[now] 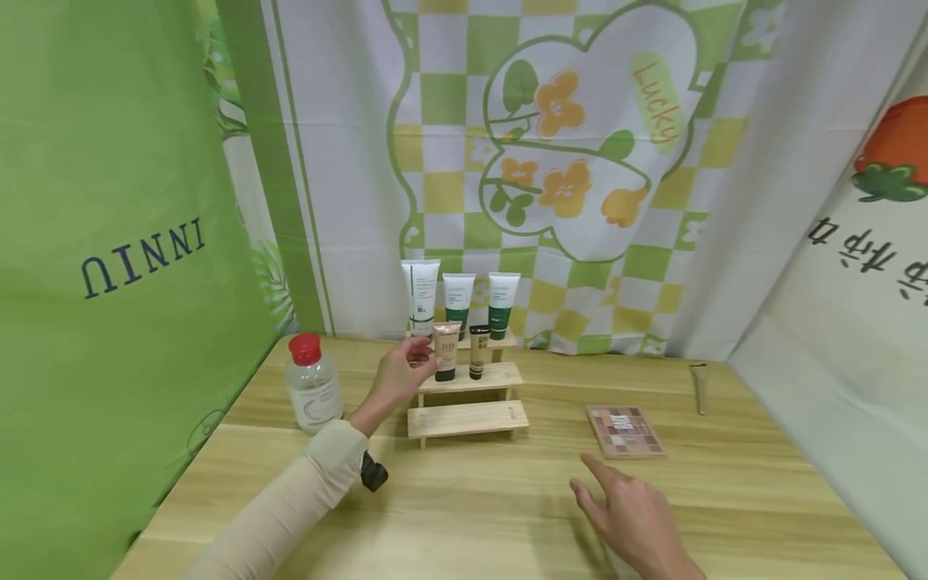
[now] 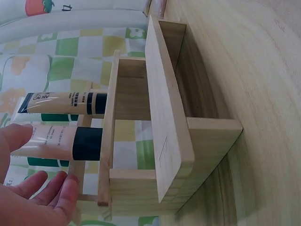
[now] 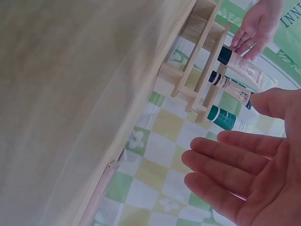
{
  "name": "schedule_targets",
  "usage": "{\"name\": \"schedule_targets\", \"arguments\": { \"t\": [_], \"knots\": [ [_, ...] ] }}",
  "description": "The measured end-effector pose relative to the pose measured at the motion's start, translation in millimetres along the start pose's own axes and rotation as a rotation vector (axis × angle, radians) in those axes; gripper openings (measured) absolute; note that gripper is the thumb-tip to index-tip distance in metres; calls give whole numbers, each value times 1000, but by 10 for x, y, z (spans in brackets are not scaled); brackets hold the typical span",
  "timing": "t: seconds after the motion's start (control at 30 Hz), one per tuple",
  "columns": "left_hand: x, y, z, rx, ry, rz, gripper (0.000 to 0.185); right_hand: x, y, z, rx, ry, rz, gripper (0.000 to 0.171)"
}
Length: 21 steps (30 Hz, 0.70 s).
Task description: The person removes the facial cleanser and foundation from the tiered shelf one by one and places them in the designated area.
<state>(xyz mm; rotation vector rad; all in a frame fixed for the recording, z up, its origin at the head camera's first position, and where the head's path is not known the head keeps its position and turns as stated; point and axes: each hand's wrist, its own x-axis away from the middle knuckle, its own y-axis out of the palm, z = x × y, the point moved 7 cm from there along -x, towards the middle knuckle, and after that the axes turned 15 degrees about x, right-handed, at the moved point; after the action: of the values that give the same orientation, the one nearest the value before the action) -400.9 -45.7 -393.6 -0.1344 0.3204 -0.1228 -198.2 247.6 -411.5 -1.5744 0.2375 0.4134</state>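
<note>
On the middle step of a small wooden tiered stand point(image 1: 467, 419) stand a beige BB cream tube point(image 1: 446, 352) with a black cap and a slimmer gold-and-black tube point(image 1: 478, 354), both cap down. My left hand point(image 1: 406, 372) is beside the BB cream tube. In the left wrist view its thumb overlaps the upper part of that tube, and the other fingers are spread apart, below the tube in this view. Lower right in the head view, my right hand point(image 1: 632, 515) hovers over the table with fingers loosely extended, nearest to an eyeshadow palette point(image 1: 625, 432); it holds nothing.
Three white-and-green tubes, including a taller one point(image 1: 421, 294), stand on the stand's top step. A clear bottle with a red cap point(image 1: 314, 391) stands to the left. A small black object point(image 1: 373, 473) lies near my left wrist, and a thin tool point(image 1: 699, 389) lies far right.
</note>
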Motion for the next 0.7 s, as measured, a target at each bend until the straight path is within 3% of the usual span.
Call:
{"name": "schedule_targets", "arguments": {
  "t": [0.43,0.7],
  "knots": [
    [17,84,-78,26,-4,12,45,24,-11,16,16,-7,10,41],
    [47,39,-148,-53,12,-6,49,30,-6,31,18,14,-13,42]
  ]
}}
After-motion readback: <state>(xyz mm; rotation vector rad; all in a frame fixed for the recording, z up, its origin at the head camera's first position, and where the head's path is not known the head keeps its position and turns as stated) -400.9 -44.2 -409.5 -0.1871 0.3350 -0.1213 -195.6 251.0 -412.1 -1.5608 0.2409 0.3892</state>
